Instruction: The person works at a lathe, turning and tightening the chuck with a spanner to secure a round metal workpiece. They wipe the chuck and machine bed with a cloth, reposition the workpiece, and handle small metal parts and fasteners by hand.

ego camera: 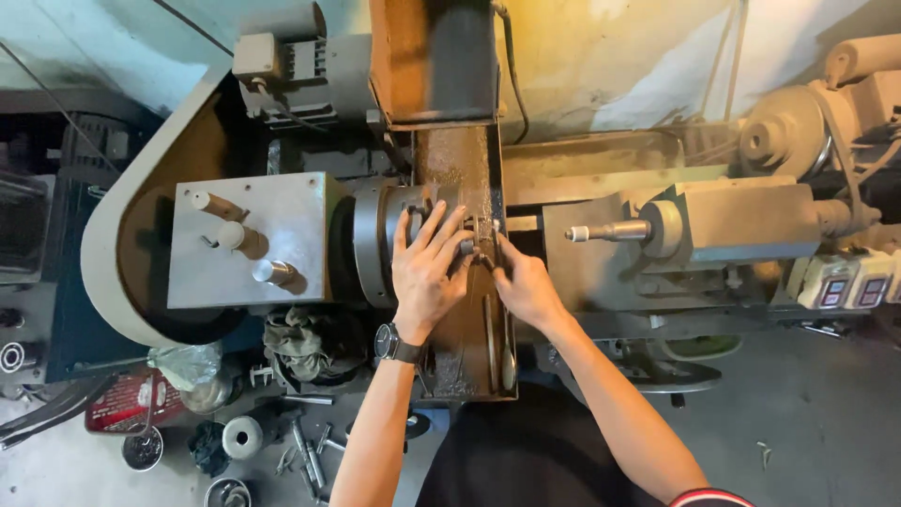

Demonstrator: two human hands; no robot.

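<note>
Workshop lathe [282, 239]: chuck [380, 239] under left hand [427, 272], seemingly.

Concrete floor [826, 413]: scattered bolts [305, 451], metal rings [242, 437], red tin [122, 404].

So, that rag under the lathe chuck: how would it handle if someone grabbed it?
The rag is crumpled in folds, so it is probably floppy and light. It looks dark and grimy, so it may be oily. It should neither roll nor tip.
</note>
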